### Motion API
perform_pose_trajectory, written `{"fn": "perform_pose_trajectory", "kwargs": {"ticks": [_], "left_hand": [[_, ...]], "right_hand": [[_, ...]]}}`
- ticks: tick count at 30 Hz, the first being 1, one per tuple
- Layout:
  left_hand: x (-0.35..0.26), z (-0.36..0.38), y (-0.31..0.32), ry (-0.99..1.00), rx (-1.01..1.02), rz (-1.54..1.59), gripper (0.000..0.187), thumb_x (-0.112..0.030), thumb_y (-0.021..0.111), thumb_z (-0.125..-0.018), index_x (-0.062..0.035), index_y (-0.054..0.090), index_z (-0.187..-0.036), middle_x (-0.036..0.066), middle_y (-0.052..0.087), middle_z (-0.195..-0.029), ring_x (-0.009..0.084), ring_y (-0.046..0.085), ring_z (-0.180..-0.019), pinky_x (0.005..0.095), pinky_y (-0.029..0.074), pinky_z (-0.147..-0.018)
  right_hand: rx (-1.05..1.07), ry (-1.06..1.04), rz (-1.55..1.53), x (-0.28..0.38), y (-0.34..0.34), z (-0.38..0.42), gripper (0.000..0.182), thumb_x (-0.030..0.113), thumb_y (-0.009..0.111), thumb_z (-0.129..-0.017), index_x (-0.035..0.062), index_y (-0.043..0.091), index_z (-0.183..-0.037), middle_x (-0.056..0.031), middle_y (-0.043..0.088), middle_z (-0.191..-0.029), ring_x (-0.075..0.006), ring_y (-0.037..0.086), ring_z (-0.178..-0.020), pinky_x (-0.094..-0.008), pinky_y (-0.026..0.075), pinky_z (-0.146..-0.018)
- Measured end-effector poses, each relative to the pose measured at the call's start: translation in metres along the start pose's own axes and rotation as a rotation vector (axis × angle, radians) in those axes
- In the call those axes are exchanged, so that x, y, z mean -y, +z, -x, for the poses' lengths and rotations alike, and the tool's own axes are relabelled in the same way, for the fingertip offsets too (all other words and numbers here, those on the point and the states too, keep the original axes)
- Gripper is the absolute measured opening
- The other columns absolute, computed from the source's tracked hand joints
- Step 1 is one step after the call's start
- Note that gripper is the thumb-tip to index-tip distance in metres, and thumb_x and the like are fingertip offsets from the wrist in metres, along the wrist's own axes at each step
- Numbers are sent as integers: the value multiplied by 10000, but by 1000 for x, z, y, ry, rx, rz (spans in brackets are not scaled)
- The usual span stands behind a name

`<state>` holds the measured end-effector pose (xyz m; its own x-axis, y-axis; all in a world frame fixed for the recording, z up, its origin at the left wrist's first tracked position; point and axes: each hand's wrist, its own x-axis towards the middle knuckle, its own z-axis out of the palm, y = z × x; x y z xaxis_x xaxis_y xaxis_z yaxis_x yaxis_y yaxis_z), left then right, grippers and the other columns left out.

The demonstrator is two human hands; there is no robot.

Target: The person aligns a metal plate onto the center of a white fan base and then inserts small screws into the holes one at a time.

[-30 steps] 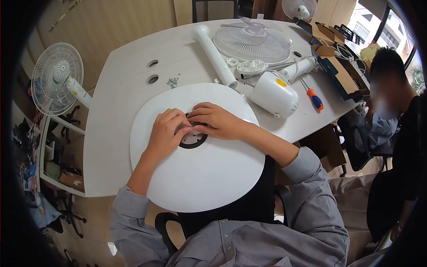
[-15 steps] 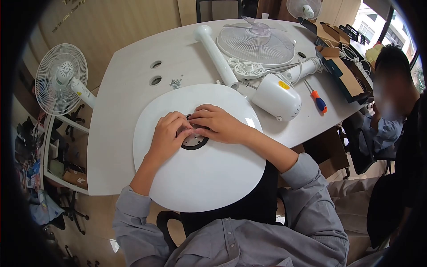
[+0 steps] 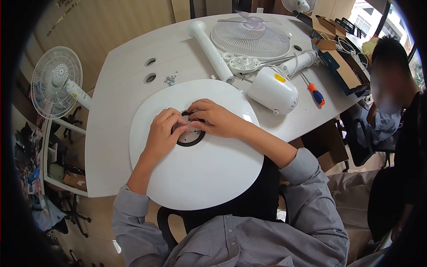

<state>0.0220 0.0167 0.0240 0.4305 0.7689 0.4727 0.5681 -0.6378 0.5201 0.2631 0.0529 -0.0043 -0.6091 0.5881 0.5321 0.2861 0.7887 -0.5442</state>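
A white rounded fan base (image 3: 202, 178) lies tilted over the table's near edge and my lap, its round hub facing up. Around the hub runs a black ring (image 3: 192, 143) with a pale, holed plate inside it. My left hand (image 3: 163, 131) is at the hub's left side, thumb and fingers drawn together. From the right, my right hand (image 3: 215, 119) bends its fingers over the upper edge of the ring, its thumb close to the left fingertips. Whatever the fingertips pinch is too small or hidden to name.
Beyond the base lie small screws (image 3: 170, 80), a white pole (image 3: 211, 51), a fan grille (image 3: 251, 38), a white motor housing (image 3: 273, 91) and a screwdriver (image 3: 316, 94). Open boxes (image 3: 340, 62) stand at the right. A person (image 3: 396, 111) is at the far right; a standing fan (image 3: 58, 82) is left.
The whole view has shifted slightly. Both hands stay at the hub, with small finger movements; the thumb and fingertips of my left hand have drawn together over the plate.
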Motion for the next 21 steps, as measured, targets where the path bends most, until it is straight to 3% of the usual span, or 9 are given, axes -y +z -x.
{"fn": "perform_pose_trajectory", "kwargs": {"ticks": [5,10,16,20,21], "left_hand": [[2,0,-1,21,1,-9,162,-86,838,-858,-30,693,-901,66,672,-988,274,660,-904,408,512,-817],[0,1,-3,-30,45,30,130,-37,814,-862,-11,701,-921,91,670,-1032,281,667,-959,383,533,-868],[0,1,-5,-34,54,29,124,-59,818,-870,-21,716,-930,85,675,-1038,278,670,-968,385,533,-873],[0,-1,-2,44,-7,10,140,-75,825,-872,-40,691,-892,53,661,-956,262,663,-890,404,533,-783],[-1,-1,-3,17,13,12,132,-71,823,-872,-34,700,-904,64,666,-984,267,665,-917,399,532,-814]], "right_hand": [[90,159,-53,6,-12,-2,234,221,717,-1047,-3,776,-1083,-148,692,-1307,-340,611,-1283,-420,518,-1081],[19,47,-3,5,-6,0,285,243,679,-1075,-2,793,-1166,-177,678,-1375,-357,602,-1313,-441,491,-1121],[95,222,-85,9,-12,-2,287,251,675,-1082,7,804,-1163,-169,677,-1397,-349,592,-1336,-443,487,-1132],[22,72,-19,6,-5,-1,286,257,673,-1084,3,802,-1112,-161,679,-1391,-343,600,-1322,-439,497,-1116],[28,31,24,5,-4,-1,287,258,673,-1084,2,801,-1111,-160,680,-1389,-342,603,-1317,-438,500,-1113]]}}
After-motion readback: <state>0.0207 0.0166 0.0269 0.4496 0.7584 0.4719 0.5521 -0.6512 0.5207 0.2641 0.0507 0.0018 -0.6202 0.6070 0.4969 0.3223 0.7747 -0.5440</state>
